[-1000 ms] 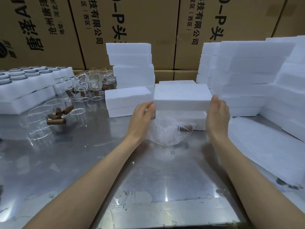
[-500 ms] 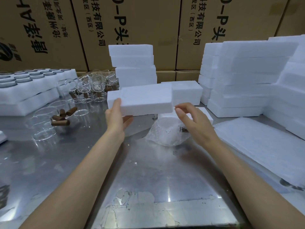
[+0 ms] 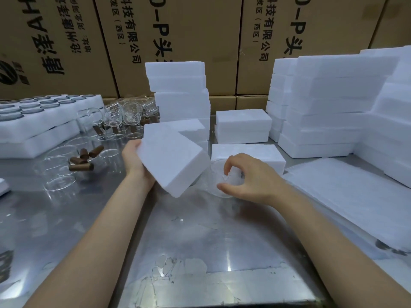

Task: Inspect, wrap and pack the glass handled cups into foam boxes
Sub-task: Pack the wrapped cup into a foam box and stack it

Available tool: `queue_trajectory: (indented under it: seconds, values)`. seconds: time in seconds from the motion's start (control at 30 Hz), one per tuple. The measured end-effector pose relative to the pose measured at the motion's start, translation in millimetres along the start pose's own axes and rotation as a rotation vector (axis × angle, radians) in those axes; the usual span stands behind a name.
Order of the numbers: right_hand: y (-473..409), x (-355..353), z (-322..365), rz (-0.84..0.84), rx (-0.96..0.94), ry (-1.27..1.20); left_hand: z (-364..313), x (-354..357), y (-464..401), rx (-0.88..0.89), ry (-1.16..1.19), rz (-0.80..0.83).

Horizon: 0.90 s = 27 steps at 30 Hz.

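At the far left of the steel worktop (image 3: 66, 218), foam trays (image 3: 37, 130) holding round glass pieces lie stacked. Just to their right, loose glass rings (image 3: 60, 161) and brown handle pieces (image 3: 82, 161) lie on the worktop, with clear glass handled cups (image 3: 131, 116) grouped behind them. The left hand (image 3: 135, 161) grips a white foam box piece (image 3: 173, 156) by its left end, fingers hidden behind it and thumb on the near face; the piece is tilted, with its lower corner pointing down toward the worktop. Behind it stands a tall foam stack (image 3: 180, 92). To the right of the tilted piece, the right hand (image 3: 246, 176) rests over a wrapped cup (image 3: 220, 181) on the worktop; the fingers (image 3: 229, 165) are curled down onto its wrapping, thumb at the near side. A foam box base (image 3: 251, 154) lies directly behind the wrapped cup. Flat foam sheets (image 3: 347, 192) and further foam box stacks (image 3: 329, 107) occupy the right side. Cardboard cartons (image 3: 200, 30) line the rear.
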State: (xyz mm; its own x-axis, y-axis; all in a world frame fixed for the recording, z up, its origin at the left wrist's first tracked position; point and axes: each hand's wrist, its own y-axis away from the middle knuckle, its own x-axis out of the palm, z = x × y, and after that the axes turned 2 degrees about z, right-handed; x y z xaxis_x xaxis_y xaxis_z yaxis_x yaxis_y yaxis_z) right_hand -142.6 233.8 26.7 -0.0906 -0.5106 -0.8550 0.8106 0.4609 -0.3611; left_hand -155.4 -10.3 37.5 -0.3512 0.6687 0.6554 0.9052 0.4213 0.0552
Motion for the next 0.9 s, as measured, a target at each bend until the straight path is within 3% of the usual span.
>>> queue_trajectory:
  seconds: [0.1,0.2,0.3,0.37,0.9]
  values:
    - [-1.0,-0.3,0.4,-0.084,0.036,-0.187,-0.3,1.8,6.2,0.009,0.008,-0.021]
    - [-9.3,-5.6,-2.4,-0.369,0.055,-0.363,-0.4,-0.2,4.1,0.009,-0.018,-0.030]
    - [-23.0,-10.1,-13.3,-0.593,0.128,-0.391,0.6,-0.5,2.7,0.005,-0.025,-0.005]
    - [-31.1,-10.5,-23.3,-0.618,0.183,-0.372,2.0,0.7,3.1,0.012,-0.056,0.016]
    - [-75.4,-2.1,-43.3,-0.004,0.209,-0.192,11.4,4.0,2.0,-0.008,-0.093,0.147]
